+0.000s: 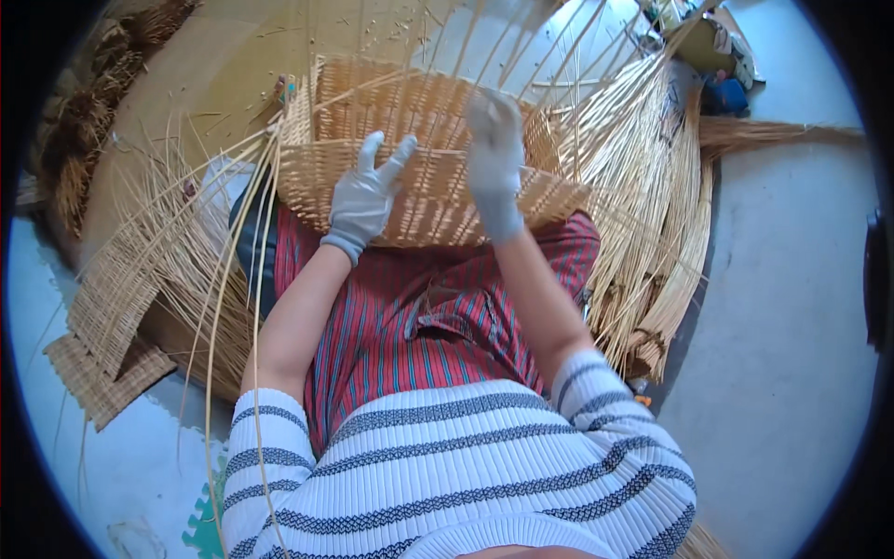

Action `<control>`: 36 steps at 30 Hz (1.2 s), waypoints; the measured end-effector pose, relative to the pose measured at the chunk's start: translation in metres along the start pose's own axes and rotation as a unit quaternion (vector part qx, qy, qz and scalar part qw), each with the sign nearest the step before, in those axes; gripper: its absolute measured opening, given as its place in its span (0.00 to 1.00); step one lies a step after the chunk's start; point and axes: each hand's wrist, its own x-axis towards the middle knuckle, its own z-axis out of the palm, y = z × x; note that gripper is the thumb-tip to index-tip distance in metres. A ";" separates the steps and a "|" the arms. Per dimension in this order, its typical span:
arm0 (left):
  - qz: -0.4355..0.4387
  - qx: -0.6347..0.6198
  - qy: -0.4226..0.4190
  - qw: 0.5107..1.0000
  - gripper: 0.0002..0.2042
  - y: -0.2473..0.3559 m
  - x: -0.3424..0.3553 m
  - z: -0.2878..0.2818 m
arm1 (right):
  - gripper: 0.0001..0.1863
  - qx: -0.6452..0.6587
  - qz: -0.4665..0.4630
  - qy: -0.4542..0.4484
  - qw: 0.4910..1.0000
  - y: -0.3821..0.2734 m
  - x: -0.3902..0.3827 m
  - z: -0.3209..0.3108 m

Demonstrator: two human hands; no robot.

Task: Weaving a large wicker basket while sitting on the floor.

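A half-woven wicker basket (438,200) rests across my lap, with long loose stakes rising from its far side. My left hand (363,197), in a pale grey-white glove, lies against the near wall. Two of its fingers are stretched apart and reach the wall's upper edge; the others are partly hidden. In a matching glove, my right hand (494,149) is over the right half of the basket, in front of the stakes. Motion smears its fingers, so whether they grip a strand cannot be made out. A striped red cloth (419,317) covers my lap under the basket.
Large bundles of long pale strands (643,205) lie at the right. To the left are loose strands and flat woven pieces (116,307). Dark brown bundled stalks (79,130) stand at the far left. A blue container (724,95) sits at the far right among other items.
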 end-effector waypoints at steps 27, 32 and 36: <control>0.083 0.002 -0.102 0.991 0.42 0.186 0.062 0.071 | 0.23 -0.309 -0.141 0.097 0.936 0.021 0.047 -0.162; 0.106 0.145 -0.104 0.978 0.38 0.199 0.074 0.076 | 0.25 -0.030 -0.044 0.146 0.988 0.025 0.037 -0.233; 0.087 0.094 -0.182 0.975 0.27 0.211 0.087 0.071 | 0.15 -0.140 0.184 0.254 0.939 0.066 -0.066 -0.300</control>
